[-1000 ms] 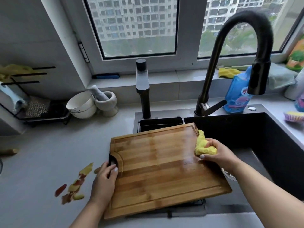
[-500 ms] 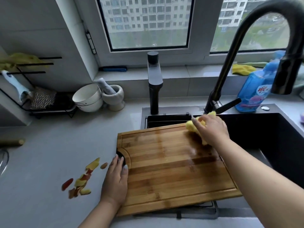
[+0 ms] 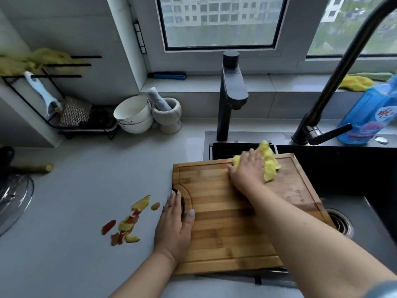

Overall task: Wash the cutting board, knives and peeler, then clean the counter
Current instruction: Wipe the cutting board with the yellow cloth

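The grey tabletop [image 3: 75, 211] fills the left half of the view, with a dark sink [image 3: 354, 211] set into it at 3 o'clock. A bamboo cutting board [image 3: 225, 222] lies across the sink's left edge, its left end on the tabletop and its right end over the basin, near the drain [image 3: 340, 221]. A tall black arched faucet [image 3: 335, 82] rises at 1 o'clock, and a shorter dark tap [image 3: 231, 93] stands at 12 o'clock behind the board.

The right hand [image 3: 247, 171] presses a yellow sponge cloth [image 3: 269, 163] onto the board's far edge, fingers spread flat over it rather than curled, so this grip is apart. The left hand [image 3: 175, 224] rests on the board's left end at 7 o'clock, fingers straight beside the dark handle cut-out, thumb lying on the wood; this grip is also apart.

A blue detergent bottle [image 3: 369, 112] stands at 2 o'clock by the faucet base. At 10 o'clock a white bowl [image 3: 134, 115] sits just beside a stone mortar and pestle [image 3: 166, 112]. A black wire rack [image 3: 64, 100] at 9 o'clock carries a white-handled peeler [image 3: 41, 93]. Red and yellow fruit peelings [image 3: 126, 222] lie on the tabletop just left of the left hand.
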Demonstrator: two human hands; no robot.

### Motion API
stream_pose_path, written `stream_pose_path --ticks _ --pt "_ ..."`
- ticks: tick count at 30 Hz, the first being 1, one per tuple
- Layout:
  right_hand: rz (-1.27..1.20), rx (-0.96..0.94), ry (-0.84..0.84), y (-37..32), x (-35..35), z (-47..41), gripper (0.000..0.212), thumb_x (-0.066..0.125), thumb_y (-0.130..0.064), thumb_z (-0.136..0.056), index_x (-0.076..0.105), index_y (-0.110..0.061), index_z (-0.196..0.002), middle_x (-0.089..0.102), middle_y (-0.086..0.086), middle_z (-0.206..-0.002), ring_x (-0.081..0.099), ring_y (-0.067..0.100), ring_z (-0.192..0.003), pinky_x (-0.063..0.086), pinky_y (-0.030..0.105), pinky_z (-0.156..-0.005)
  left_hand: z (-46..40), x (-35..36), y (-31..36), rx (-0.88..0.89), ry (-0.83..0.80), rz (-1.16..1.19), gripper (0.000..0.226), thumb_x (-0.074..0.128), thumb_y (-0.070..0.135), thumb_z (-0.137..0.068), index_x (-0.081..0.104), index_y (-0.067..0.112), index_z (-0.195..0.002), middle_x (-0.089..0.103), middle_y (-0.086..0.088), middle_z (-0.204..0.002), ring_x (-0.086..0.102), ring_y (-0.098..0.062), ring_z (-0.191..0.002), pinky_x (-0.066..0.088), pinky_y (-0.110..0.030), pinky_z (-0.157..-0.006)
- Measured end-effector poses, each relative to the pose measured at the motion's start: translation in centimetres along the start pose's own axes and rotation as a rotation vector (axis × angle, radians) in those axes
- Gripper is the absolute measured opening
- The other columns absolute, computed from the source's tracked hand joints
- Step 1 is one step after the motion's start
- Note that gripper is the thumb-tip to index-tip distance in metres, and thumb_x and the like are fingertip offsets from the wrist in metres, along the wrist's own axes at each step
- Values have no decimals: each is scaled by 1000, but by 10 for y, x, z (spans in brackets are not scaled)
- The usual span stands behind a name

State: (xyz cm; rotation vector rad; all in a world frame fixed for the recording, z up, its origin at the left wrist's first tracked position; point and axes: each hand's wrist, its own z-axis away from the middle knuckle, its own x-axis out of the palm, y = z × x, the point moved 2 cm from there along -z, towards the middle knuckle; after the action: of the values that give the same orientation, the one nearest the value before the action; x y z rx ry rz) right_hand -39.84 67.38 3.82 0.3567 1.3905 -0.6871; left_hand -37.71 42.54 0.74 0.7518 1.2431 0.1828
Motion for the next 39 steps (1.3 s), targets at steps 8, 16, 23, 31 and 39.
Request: stream_pose_path --ticks 8,16,23,31,39 --pt "-50 -624 -123 -101 21 32 63 33 -44 -102 18 -11 -153 8 8 -162 -4 21 -149 -5 37 -119 -2 1 -2 -1 4 28 107 -14 85 -66 -5 24 -153 -10 12 -160 -10 1 -144 -7 -18 -114" --pt "195 -575 -39 -9 -3 33 64 26 -54 -100 11 -26 -155 12 -4 -162 1 13 -149 5 38 -119 -3 2 1 -18 9 -24 76 4 61 -89 -1 22 -154 -6 9 -161 -5 -5 -147 -2 -22 -118" --pt "203 -174 6 102 -31 9 80 31 -69 -91 12 -24 -155 11 -1 -162 1 16 -150 9 40 -122 -1 1 4 -39 15 -6 74 7 57 -89 0 23 -155 -2 9 -162 -1 -7 -148 3 -25 -120" --pt "-203 -49 48 64 -18 45 54 39 -37 -102 32 -13 -150 23 3 -159 7 17 -149 0 27 -117 -1 0 6 -47 30 44 74 7 56 -88 7 24 -154 5 10 -161 5 -8 -148 3 -23 -118" --pt "-72 -625 -83 -40 25 141 58 34 -42 -100 24 -22 -153 17 -2 -161 0 16 -149 1 37 -122 -5 0 0 -21 50 49 72 10 55 -91 16 19 -153 14 4 -161 14 -14 -148 11 -28 -119"
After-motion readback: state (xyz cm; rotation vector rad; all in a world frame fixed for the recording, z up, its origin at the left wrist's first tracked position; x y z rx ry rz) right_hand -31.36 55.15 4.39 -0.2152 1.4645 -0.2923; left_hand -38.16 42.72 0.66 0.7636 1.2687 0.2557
